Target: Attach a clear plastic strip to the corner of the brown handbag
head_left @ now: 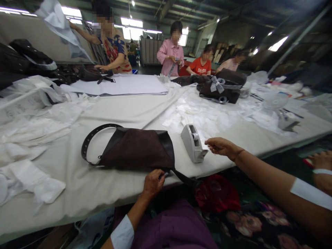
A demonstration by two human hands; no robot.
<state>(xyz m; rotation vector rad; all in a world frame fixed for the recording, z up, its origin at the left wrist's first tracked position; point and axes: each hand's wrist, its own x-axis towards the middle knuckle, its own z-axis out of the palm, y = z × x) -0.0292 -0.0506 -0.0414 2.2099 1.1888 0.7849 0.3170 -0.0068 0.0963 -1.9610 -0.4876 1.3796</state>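
Note:
A dark brown suede bag (137, 148) with a black perforated strap (89, 141) lies flat near the table's front edge. My left hand (153, 183) is closed in a pinch on the bag's lower edge, by a thin black strap that runs off to the right. My right hand (223, 147) reaches in from the right, fingers curled together at the front of a grey tape dispenser (193, 143). It seems to pinch the clear tape end, which is too small to make out.
White tissue paper (28, 128) is heaped on the left and scattered in the middle (202, 117). Dark bags (220, 88) sit at the far right, black ones (31, 58) at the far left. Several people work across the table. A fan (278, 107) stands at the right.

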